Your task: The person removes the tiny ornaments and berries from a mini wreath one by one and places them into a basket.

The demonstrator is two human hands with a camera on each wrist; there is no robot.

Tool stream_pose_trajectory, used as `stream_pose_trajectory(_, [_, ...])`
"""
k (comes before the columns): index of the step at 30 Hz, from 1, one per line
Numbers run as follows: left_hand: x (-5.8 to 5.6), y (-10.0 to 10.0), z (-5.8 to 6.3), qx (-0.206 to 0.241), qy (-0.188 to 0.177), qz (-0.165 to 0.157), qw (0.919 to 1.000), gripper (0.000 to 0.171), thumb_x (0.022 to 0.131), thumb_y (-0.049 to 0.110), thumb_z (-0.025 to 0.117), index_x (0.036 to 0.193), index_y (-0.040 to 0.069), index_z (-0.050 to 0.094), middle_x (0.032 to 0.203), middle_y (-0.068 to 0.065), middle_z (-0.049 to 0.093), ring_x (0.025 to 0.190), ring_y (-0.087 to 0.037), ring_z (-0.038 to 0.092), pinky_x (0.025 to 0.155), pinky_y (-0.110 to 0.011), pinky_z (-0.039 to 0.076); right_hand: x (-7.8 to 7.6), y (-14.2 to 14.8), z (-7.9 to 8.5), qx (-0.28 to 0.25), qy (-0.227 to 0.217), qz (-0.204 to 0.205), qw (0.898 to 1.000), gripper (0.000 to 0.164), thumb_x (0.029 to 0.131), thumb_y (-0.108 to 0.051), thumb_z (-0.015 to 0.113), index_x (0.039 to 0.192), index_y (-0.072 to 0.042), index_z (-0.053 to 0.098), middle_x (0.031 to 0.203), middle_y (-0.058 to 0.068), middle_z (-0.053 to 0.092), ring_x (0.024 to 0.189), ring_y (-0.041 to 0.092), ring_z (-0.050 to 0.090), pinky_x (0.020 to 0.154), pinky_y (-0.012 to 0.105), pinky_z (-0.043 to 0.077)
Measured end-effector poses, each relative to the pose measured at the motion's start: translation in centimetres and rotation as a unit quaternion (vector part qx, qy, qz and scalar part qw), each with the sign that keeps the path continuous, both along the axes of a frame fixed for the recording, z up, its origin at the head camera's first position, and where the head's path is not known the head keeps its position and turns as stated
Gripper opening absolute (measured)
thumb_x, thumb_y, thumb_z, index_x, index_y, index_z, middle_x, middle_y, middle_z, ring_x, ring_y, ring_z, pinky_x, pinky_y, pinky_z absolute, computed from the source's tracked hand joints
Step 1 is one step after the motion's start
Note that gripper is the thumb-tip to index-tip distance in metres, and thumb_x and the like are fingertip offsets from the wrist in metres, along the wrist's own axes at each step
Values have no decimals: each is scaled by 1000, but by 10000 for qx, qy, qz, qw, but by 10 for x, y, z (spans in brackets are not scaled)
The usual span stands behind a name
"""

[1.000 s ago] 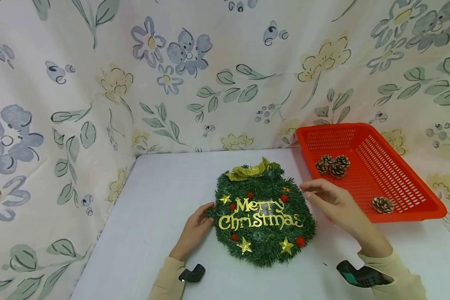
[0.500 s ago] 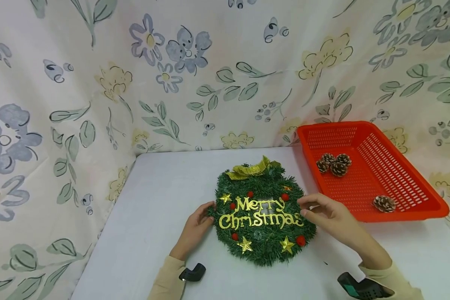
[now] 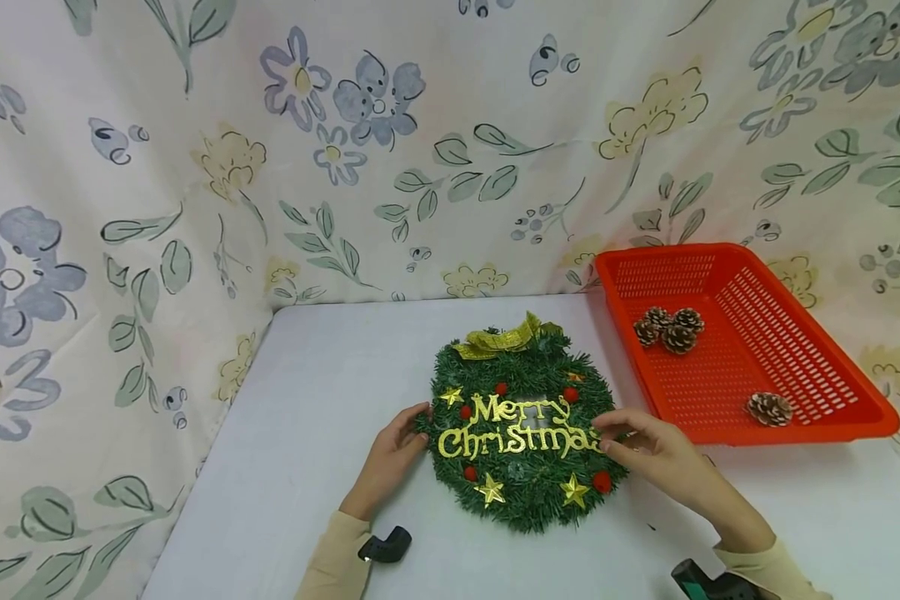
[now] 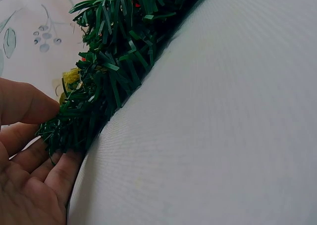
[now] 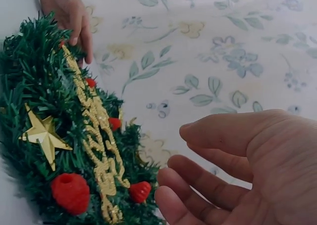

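A green tinsel wreath (image 3: 525,508) lies on the white table with its gold "Merry Christmas" sign (image 3: 527,442) facing up. A gold bow (image 3: 498,342) tops it, and gold stars (image 3: 490,491) and red berries (image 3: 602,482) dot the ring. My left hand (image 3: 390,454) holds the wreath's left edge; in the left wrist view its thumb is over the tinsel (image 4: 106,76) and its fingers reach beneath. At the right edge, my right hand (image 3: 667,462) overlaps the end of the sign in the head view. Its fingers (image 5: 198,180) are loosely bent, with nothing between them and the thumb.
A red plastic basket (image 3: 858,408) stands at the back right, with a cluster of pine cones (image 3: 678,337) in its left part and a single pine cone (image 3: 769,409) near the front. Behind the table hangs a floral curtain (image 3: 450,225).
My right hand has moved from beside the basket, left and toward me, over the wreath's right edge. The left hand and the wreath have stayed in place.
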State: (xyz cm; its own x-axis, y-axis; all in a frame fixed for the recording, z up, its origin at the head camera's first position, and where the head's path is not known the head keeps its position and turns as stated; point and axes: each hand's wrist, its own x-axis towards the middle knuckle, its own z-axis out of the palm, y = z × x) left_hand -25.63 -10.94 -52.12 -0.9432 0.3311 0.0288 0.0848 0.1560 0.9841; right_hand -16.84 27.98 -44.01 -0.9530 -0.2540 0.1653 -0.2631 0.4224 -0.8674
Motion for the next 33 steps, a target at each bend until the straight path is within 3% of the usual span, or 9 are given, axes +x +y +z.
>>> stream_pose_trajectory(13, [-1,0,-3,-6,-17,20,10000,52,99,-4,55,150,3,46,148,-20,54,140,-39,49,101,-11,48,4,1,-20,-72,-210,4,9998,26,98,-6,65,123,1,65,108,9,69,92,2,64,71,23,57])
stream_pose_trajectory(33, [-2,0,-5,-65,-65,10,10000,52,101,-2,54,151,8,46,150,-18,53,142,-37,48,102,-13,49,9,4,-40,-225,-267,333,9988,28,96,-3,66,122,4,64,101,14,67,86,4,63,66,24,56])
